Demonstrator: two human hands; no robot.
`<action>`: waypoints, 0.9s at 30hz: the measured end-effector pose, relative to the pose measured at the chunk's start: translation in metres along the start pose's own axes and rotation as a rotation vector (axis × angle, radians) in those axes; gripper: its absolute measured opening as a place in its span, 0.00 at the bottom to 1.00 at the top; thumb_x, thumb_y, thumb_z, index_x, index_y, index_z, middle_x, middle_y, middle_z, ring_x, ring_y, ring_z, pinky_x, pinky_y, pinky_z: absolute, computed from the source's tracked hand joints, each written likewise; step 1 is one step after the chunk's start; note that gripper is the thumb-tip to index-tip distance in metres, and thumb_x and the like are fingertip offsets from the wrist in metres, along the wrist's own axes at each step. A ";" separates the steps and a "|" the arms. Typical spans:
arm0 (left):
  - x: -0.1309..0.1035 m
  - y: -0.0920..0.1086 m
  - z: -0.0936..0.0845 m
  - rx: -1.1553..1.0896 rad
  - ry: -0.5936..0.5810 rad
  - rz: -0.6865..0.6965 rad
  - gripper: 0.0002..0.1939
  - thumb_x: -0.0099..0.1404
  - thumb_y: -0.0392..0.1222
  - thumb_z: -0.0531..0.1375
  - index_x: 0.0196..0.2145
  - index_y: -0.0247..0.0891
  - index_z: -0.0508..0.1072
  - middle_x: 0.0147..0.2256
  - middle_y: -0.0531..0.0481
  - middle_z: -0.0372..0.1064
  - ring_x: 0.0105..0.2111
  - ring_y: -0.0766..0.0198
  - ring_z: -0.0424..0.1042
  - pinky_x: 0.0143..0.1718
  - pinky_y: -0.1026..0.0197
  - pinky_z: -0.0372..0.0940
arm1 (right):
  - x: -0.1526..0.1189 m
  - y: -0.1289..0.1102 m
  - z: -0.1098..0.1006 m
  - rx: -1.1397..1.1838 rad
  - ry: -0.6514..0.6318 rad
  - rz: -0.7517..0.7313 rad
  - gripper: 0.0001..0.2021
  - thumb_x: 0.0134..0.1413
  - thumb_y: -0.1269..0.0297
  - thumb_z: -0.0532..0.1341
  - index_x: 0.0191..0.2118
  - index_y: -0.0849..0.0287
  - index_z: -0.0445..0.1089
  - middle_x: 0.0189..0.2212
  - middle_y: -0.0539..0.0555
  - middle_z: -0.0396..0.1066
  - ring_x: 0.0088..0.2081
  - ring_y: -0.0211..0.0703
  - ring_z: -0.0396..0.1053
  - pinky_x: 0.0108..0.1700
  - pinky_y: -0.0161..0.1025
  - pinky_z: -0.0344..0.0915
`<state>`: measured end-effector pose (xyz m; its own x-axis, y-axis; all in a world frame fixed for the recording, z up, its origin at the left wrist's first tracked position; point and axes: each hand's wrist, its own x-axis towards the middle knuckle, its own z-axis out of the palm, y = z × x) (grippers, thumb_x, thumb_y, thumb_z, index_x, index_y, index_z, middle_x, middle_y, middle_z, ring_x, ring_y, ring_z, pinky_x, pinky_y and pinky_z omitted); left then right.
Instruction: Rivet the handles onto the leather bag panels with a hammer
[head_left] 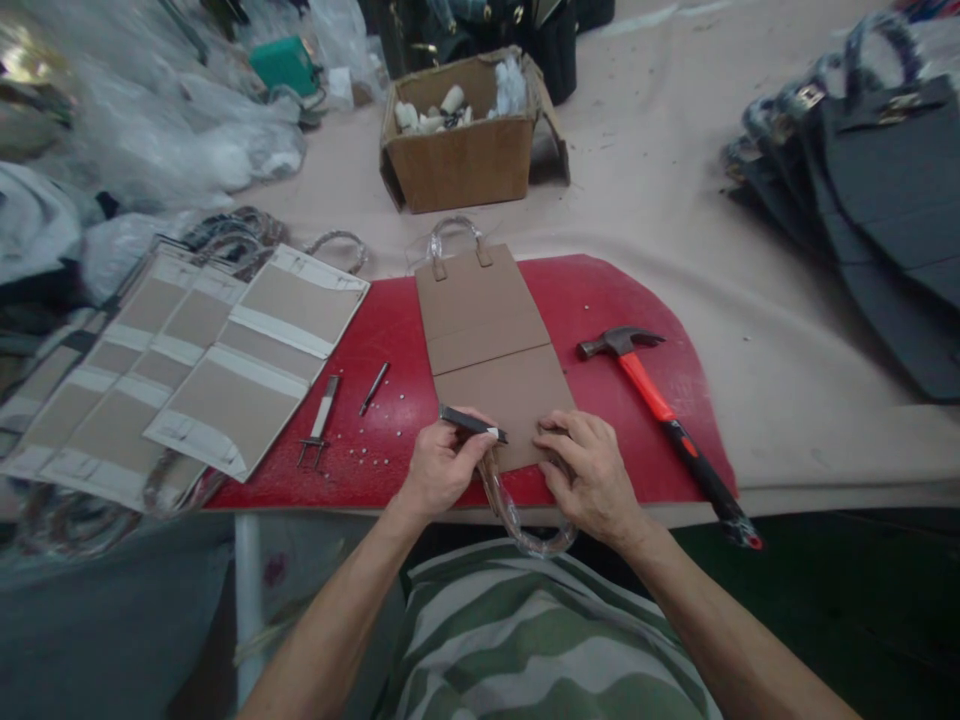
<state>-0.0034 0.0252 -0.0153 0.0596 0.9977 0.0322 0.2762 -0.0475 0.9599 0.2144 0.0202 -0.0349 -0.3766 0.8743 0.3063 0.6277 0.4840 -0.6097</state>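
The pale worktable [667, 190] carries a red mat [600, 285], on which a tan bag panel [487, 310] lies flat, its near edge toward the person. The left hand [439, 468] grips a dark metal tool [471, 423] above that edge, near a plastic-wrapped handle [535, 547] looping past it. The right hand [594, 470] has its fingers at the panel's near right corner; whether they pinch anything cannot be determined. Sound practice, in judgement: keep the panel flat, handle ends even, tool steady. A hammer [649, 388] lies to the right, apart from both hands.
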 end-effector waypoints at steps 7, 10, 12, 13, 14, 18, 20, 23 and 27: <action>-0.009 -0.012 0.008 0.130 0.068 0.124 0.06 0.63 0.39 0.61 0.38 0.37 0.76 0.36 0.48 0.77 0.35 0.63 0.77 0.38 0.64 0.72 | -0.001 0.000 0.000 0.010 -0.005 0.005 0.13 0.52 0.74 0.59 0.44 0.55 0.69 0.49 0.56 0.67 0.53 0.54 0.61 0.54 0.53 0.58; -0.010 -0.013 0.011 0.200 0.089 0.183 0.06 0.63 0.38 0.61 0.38 0.37 0.76 0.36 0.48 0.78 0.36 0.63 0.77 0.39 0.64 0.72 | 0.000 0.000 0.000 0.008 -0.005 0.001 0.13 0.51 0.75 0.59 0.43 0.56 0.69 0.49 0.57 0.67 0.53 0.54 0.61 0.54 0.53 0.58; -0.009 -0.013 0.013 0.224 0.095 0.212 0.06 0.63 0.38 0.62 0.38 0.37 0.76 0.36 0.47 0.78 0.36 0.63 0.77 0.40 0.64 0.72 | 0.000 0.000 0.000 0.011 0.002 -0.003 0.13 0.51 0.75 0.59 0.43 0.56 0.69 0.49 0.57 0.67 0.53 0.54 0.62 0.54 0.53 0.58; -0.008 -0.013 0.013 0.229 0.095 0.221 0.06 0.63 0.38 0.61 0.38 0.37 0.75 0.36 0.48 0.78 0.36 0.63 0.77 0.40 0.64 0.72 | 0.000 0.000 0.000 0.014 0.005 -0.005 0.13 0.51 0.75 0.59 0.43 0.56 0.69 0.49 0.57 0.67 0.53 0.54 0.62 0.54 0.53 0.58; -0.008 -0.012 0.014 0.234 0.093 0.226 0.06 0.63 0.38 0.61 0.38 0.37 0.75 0.36 0.48 0.78 0.36 0.63 0.77 0.40 0.64 0.72 | 0.000 0.000 0.000 0.017 0.009 -0.006 0.13 0.52 0.75 0.59 0.43 0.55 0.69 0.49 0.57 0.68 0.53 0.54 0.62 0.54 0.53 0.58; -0.006 -0.010 0.017 0.262 0.099 0.241 0.05 0.64 0.38 0.61 0.38 0.37 0.75 0.36 0.48 0.78 0.36 0.63 0.77 0.39 0.64 0.72 | 0.000 -0.001 0.000 0.024 0.007 -0.007 0.13 0.52 0.75 0.58 0.43 0.55 0.69 0.49 0.57 0.67 0.53 0.53 0.62 0.54 0.53 0.58; -0.006 -0.010 0.018 0.280 0.096 0.258 0.05 0.64 0.37 0.60 0.38 0.37 0.74 0.36 0.48 0.78 0.36 0.64 0.77 0.40 0.64 0.71 | 0.000 0.000 0.000 0.024 0.001 -0.004 0.13 0.52 0.75 0.59 0.43 0.55 0.69 0.49 0.57 0.67 0.53 0.53 0.61 0.55 0.52 0.57; -0.007 -0.012 0.020 0.305 0.102 0.307 0.05 0.64 0.36 0.60 0.38 0.36 0.73 0.36 0.47 0.77 0.37 0.64 0.77 0.41 0.64 0.71 | -0.001 0.000 -0.001 0.024 0.000 0.001 0.14 0.51 0.75 0.59 0.43 0.56 0.69 0.50 0.57 0.67 0.54 0.53 0.61 0.55 0.52 0.58; -0.009 -0.018 0.021 0.324 0.132 0.376 0.05 0.64 0.35 0.60 0.39 0.36 0.73 0.36 0.47 0.77 0.38 0.64 0.77 0.42 0.63 0.71 | 0.000 0.001 -0.001 0.024 0.004 -0.008 0.12 0.51 0.75 0.59 0.42 0.57 0.69 0.48 0.57 0.68 0.53 0.52 0.62 0.54 0.52 0.58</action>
<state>0.0116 0.0163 -0.0384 0.0961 0.9055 0.4133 0.5437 -0.3956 0.7402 0.2156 0.0202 -0.0346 -0.3791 0.8704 0.3140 0.6079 0.4901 -0.6247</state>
